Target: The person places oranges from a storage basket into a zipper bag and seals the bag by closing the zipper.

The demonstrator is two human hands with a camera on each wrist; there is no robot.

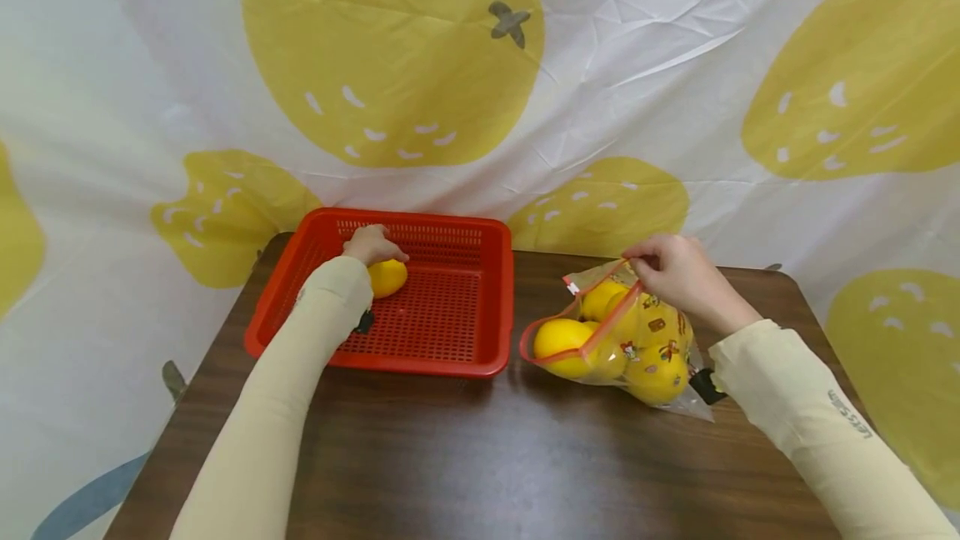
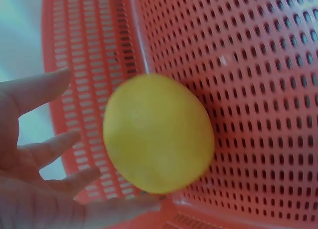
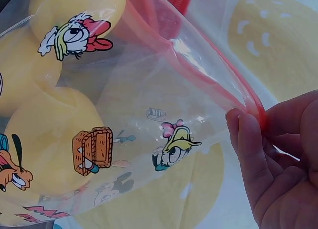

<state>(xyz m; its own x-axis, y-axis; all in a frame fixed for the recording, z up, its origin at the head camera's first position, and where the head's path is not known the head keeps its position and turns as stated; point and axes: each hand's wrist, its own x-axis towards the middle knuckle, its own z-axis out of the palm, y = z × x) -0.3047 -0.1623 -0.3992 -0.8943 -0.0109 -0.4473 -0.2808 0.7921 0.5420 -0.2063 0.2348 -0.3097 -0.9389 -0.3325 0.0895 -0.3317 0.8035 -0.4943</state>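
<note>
Your left hand [image 1: 372, 245], fingers spread loose, beside 1 lemon [image 1: 387, 277] in red basket [image 1: 495, 307]. Your right hand [image 1: 678, 273] pinches zip bag [image 1: 600, 348] rim.

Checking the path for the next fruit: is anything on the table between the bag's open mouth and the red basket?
Nothing visible. The bag, its rim pinched by the right hand, opens toward the red basket; only bare table lies between.
</note>
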